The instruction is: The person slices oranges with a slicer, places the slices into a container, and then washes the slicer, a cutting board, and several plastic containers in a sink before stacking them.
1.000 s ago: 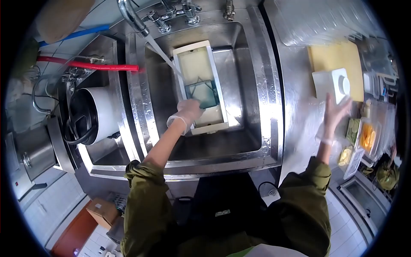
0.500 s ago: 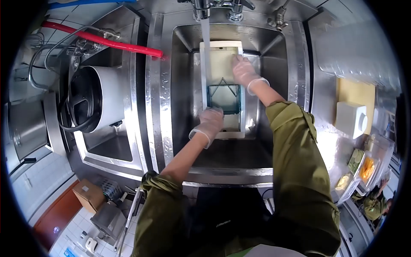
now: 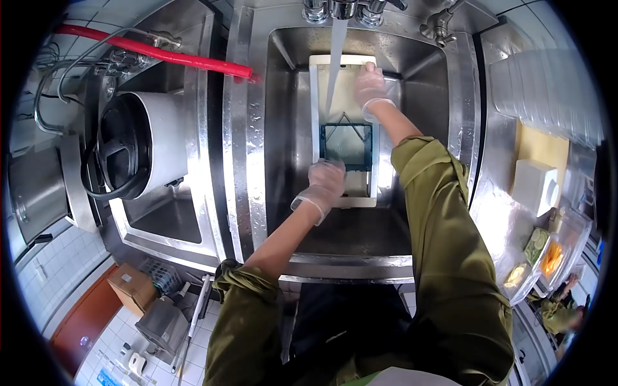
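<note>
A long cream rectangular frame (image 3: 343, 59) with raised side rails lies in the steel sink (image 3: 335, 235). Across its middle sits a teal see-through box-like piece (image 3: 347, 147), with a thin pointed bracket at its far end. My left hand (image 3: 327, 180), in a clear glove, is closed at the frame's near left side, beside the teal piece's corner. My right hand (image 3: 371, 87), gloved too, has its fingers curled over the far right rim. Water runs from the faucet (image 3: 342, 9) in a stream (image 3: 336, 61) onto the frame. Both sets of fingertips are partly hidden.
On the left, a white container with a black lid (image 3: 132, 145) stands over another basin, below a red hose (image 3: 154, 53). To the right are stacked clear containers (image 3: 541, 83), a white jug (image 3: 535, 186) and trays of cut food (image 3: 547, 257). Another person (image 3: 560, 315) shows at lower right.
My right hand has slid along the right rail to the frame's far corner. My left hand stays by the near left side. The whole view has shifted slightly, moving the sink rightward in it.
</note>
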The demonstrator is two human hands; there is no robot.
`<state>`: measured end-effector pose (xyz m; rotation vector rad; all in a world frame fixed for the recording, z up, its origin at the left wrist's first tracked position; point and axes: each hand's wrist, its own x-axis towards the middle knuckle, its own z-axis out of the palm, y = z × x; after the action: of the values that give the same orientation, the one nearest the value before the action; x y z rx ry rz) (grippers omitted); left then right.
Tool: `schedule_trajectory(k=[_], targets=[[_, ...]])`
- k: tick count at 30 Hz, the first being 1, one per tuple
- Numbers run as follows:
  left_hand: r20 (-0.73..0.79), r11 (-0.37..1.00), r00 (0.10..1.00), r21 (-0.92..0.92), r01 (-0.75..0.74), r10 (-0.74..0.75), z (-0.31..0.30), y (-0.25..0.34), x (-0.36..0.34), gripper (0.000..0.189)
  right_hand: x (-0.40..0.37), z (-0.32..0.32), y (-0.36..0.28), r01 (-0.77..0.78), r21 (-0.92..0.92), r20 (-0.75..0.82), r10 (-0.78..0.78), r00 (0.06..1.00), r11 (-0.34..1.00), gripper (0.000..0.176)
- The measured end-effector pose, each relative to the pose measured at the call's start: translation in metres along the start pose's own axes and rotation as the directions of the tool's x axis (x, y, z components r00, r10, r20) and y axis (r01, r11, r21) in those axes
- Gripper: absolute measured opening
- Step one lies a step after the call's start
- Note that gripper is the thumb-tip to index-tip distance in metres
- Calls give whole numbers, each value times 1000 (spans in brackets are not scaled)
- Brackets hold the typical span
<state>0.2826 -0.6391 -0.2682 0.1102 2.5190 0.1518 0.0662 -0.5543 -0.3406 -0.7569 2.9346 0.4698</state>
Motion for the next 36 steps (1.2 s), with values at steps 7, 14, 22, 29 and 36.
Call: schedule_trajectory(k=[7, 14, 22, 29, 36], targets=[[4, 1000, 1000, -15, 5, -5, 3, 1, 1, 20, -12, -26, 9, 38, 122, 111, -52, 992, 992, 21], [-40, 1000, 999, -24, 9, -10, 5, 1, -2, 17, -17, -33, 26, 29, 289, 142, -73, 987, 957, 20], [-86, 996, 995, -75, 53, -60, 8, 2, 1, 12, -13, -10, 19, -43, 56, -89, 48, 995, 997, 16], [-50, 997, 996, -42, 69, -71, 4, 3, 1, 14, -1, -25, 7, -219, -24, 39, 220, 975, 975, 28], [-61, 996, 996, -51, 69, -72, 4, 3, 0, 17, 7, -10, 10, -62, -22, -18, 62, 998, 998, 28]])
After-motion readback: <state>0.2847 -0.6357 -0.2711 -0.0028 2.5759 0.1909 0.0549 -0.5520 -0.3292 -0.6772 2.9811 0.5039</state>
